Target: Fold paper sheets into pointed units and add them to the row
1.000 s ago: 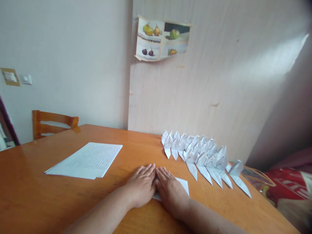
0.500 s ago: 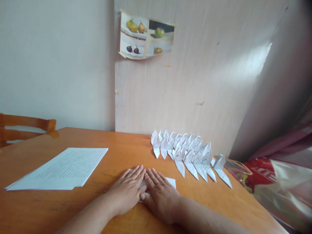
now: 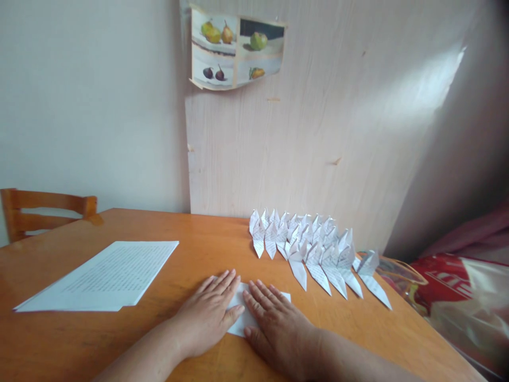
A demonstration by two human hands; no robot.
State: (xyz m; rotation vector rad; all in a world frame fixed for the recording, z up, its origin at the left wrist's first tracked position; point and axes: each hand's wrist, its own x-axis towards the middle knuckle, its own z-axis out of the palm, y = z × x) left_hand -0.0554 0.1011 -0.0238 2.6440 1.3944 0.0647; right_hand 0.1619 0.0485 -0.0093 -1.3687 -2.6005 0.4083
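Observation:
A small piece of folded white paper (image 3: 238, 322) lies flat on the wooden table (image 3: 167, 339) in front of me. Over its left part rests my left hand (image 3: 212, 310), palm down, with the fingers stretched out. My right hand (image 3: 278, 326) presses flat on the right part, fingers extended and slightly apart. Between the two hands a strip of the paper shows, and one corner sticks out beyond my right fingers. The hands cover the rest of the sheet, so its full shape is hidden.
Several folded paper pieces (image 3: 318, 254) stand in rows at the back right. A stack of written sheets (image 3: 103, 276) lies on the left. Past the right edge are red and clear plastic bags (image 3: 441, 284). A wooden chair (image 3: 50, 204) stands behind the far left.
My right hand has slid to the right, away from my left hand, uncovering more of the paper between them. The camera view has shifted slightly.

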